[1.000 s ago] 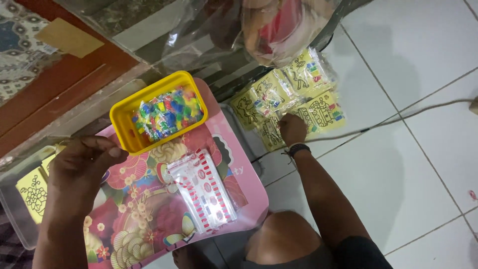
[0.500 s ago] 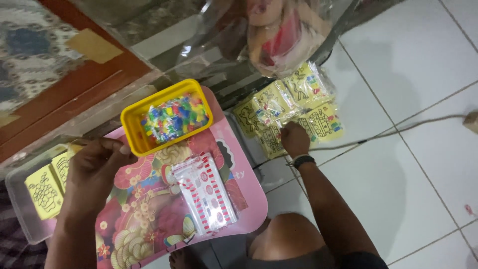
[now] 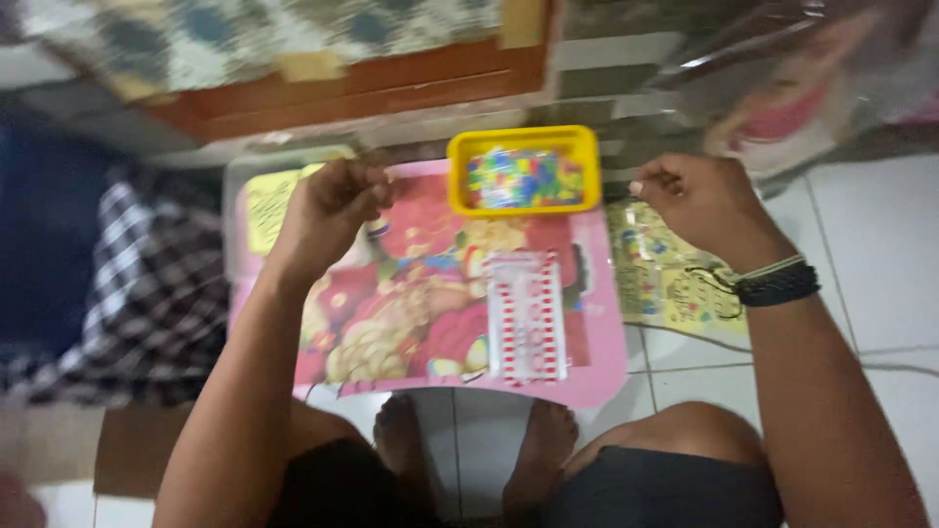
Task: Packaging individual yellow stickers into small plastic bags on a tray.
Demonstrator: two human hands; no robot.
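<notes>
Yellow tray [image 3: 460, 171] sits between both hands [image 3: 328, 210] [image 3: 699, 200], each grip curled together, contents too blurred to tell.

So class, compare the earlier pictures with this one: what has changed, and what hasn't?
The right hand has lifted off the yellow packets on the floor and now hangs above them, fingers pinched. The left hand stays at the pink table's edge. The yellow tray and red-and-white strip haven't moved.

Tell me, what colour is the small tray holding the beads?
Yellow; the tray shows clearly in the head view.
</notes>
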